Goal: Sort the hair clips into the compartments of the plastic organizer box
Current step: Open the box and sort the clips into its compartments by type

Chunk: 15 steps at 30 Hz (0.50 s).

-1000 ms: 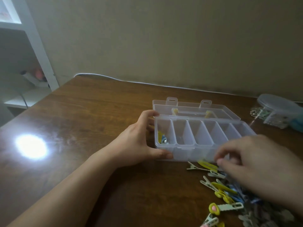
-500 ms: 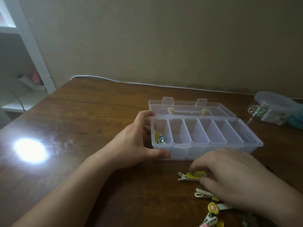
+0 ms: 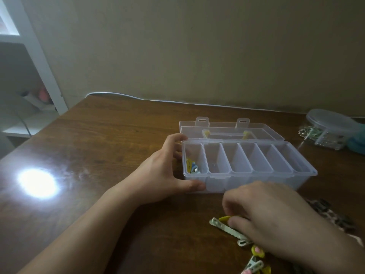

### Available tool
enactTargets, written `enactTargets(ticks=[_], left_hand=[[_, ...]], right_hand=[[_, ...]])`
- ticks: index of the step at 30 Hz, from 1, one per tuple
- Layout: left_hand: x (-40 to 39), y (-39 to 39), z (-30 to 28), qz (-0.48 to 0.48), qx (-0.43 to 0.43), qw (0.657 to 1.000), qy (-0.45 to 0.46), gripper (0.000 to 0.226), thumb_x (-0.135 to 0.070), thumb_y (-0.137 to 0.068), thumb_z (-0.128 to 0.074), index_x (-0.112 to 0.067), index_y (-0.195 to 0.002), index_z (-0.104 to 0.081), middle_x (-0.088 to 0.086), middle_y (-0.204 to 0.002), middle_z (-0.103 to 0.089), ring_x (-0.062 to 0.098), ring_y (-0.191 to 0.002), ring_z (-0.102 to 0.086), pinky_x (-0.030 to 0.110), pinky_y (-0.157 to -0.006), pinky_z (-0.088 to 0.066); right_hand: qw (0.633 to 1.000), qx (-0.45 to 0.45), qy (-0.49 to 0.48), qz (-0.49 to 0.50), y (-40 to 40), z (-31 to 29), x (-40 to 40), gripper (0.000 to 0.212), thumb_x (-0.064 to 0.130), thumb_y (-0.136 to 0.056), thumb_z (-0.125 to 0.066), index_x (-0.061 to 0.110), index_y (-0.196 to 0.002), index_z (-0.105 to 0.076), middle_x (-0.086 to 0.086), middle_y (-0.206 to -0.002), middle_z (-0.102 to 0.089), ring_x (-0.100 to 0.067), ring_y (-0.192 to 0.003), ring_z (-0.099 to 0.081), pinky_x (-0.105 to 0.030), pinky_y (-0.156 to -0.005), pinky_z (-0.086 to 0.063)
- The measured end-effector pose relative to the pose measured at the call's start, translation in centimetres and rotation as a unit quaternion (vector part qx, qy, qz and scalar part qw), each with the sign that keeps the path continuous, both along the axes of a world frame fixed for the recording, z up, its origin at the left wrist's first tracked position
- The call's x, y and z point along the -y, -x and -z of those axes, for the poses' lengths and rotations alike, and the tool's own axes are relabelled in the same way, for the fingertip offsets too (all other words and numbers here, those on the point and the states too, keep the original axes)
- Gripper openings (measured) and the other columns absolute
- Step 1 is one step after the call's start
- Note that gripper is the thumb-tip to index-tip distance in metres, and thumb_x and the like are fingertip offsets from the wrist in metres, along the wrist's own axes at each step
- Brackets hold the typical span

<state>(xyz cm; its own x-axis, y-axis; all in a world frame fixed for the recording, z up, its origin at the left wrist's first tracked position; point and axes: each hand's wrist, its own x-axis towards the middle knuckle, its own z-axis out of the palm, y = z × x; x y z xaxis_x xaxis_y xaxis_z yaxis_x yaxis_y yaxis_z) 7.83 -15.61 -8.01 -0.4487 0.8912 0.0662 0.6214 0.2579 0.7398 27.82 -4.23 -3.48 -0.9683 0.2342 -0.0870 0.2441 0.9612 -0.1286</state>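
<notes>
A dark wooden table (image 3: 102, 147) stood against a plain beige wall, a white cable (image 3: 158, 100) running along its far edge and a bright patch of light reflected on its left side. On it sat a clear plastic organizer box (image 3: 256, 182), its lid (image 3: 231, 130) folded back flat behind it and its six long compartments lying side by side. The leftmost compartment held a few clips (image 3: 192, 167), yellow and blue among them; the other five looked bare.

The person's left hand (image 3: 164, 171) gripped the box at its left end, thumb pressed along the front wall near the corner and fingers curled round the back corner. The right hand (image 3: 272, 218) hovered low over the table in front of the box, just apart from its front wall, fingers bent down and pinching a yellow hair clip (image 3: 224, 218) that lay at its fingertips. A pale green hair clip (image 3: 227, 228) with a scalloped edge lay touching the yellow one, reaching out to the left from under the same hand.

More loose hair clips (image 3: 256, 252) lay scattered nearer the camera below the right wrist, one with a yellow and pink head, another pale green. Dark clips (image 3: 331, 216), too blurred to make out, lay to the right of the hand.

At the table's far right corner sat a round clear container with a lid (image 3: 331, 123), beside small shiny items. A white shelving unit (image 3: 39, 62) stood off the table's left end.
</notes>
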Motion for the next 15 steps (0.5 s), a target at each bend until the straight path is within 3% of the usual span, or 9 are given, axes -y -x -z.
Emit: enactTargets(ticks=[2,4,6,8,11,15], left_hand=[[0.1,0.0,0.1,0.003,-0.002,1.000,-0.004,0.109,-0.060,-0.059,-0.080,-0.041,-0.145,-0.016,-0.013,-0.145,-0.046,-0.001,-0.124,-0.047,0.021,-0.100,-0.044],[0.1,0.1,0.1,0.006,-0.002,1.000,-0.008,0.109,-0.061,-0.059,-0.079,-0.040,-0.145,-0.016,-0.012,-0.145,-0.047,-0.001,-0.125,-0.047,0.021,-0.100,-0.044],[0.1,0.2,0.3,0.007,-0.002,1.000,-0.010,0.107,-0.057,-0.062,-0.082,-0.041,-0.145,-0.016,-0.013,-0.144,-0.047,-0.003,-0.123,-0.047,0.017,-0.096,-0.044],[0.1,0.3,0.4,0.006,-0.005,1.000,-0.010,0.105,-0.055,-0.064,-0.083,-0.043,-0.144,-0.015,-0.014,-0.143,-0.047,-0.003,-0.122,-0.047,0.011,-0.090,-0.041],[0.0,0.2,0.5,0.007,-0.006,1.000,-0.011,0.104,-0.055,-0.064,-0.084,-0.045,-0.142,-0.016,-0.013,-0.143,-0.048,-0.002,-0.122,-0.048,0.008,-0.089,-0.040],[-0.1,0.2,0.7,0.011,-0.014,1.000,-0.017,0.103,-0.056,-0.064,-0.084,-0.044,-0.142,-0.017,-0.011,-0.143,-0.048,0.002,-0.126,-0.049,0.010,-0.091,-0.039]], right_hand=[[0.995,-0.066,0.077,-0.016,0.3,-0.3,0.0,0.019,0.055,-0.085,-0.056,0.037,-0.091,-0.057,0.017,-0.090,-0.055,-0.001,-0.086,-0.052,-0.018,-0.067,-0.044],[0.964,-0.200,0.176,-0.019,1.0,-0.2,-0.1,0.011,0.049,-0.080,-0.061,0.037,-0.080,-0.061,0.018,-0.091,-0.059,-0.001,-0.088,-0.056,-0.015,-0.066,-0.047],[0.917,-0.366,0.156,-0.025,2.0,0.4,-0.6,0.004,0.038,-0.083,-0.062,0.035,-0.086,-0.061,0.016,-0.083,-0.062,-0.001,-0.085,-0.059,-0.013,-0.069,-0.048],[0.877,-0.466,0.119,-0.013,3.3,1.0,-0.9,0.015,0.028,-0.086,-0.065,0.027,-0.101,-0.062,0.013,-0.087,-0.063,-0.001,-0.085,-0.061,-0.015,-0.072,-0.051],[0.842,-0.511,0.171,0.009,4.7,1.3,-0.5,0.039,0.017,-0.084,-0.068,0.025,-0.121,-0.057,0.009,-0.089,-0.065,-0.004,-0.084,-0.066,-0.015,-0.074,-0.054],[0.875,-0.458,0.158,0.005,5.1,1.9,0.2,0.027,0.026,-0.082,-0.068,0.029,-0.109,-0.065,0.014,-0.088,-0.069,0.002,-0.085,-0.067,-0.016,-0.071,-0.057]])
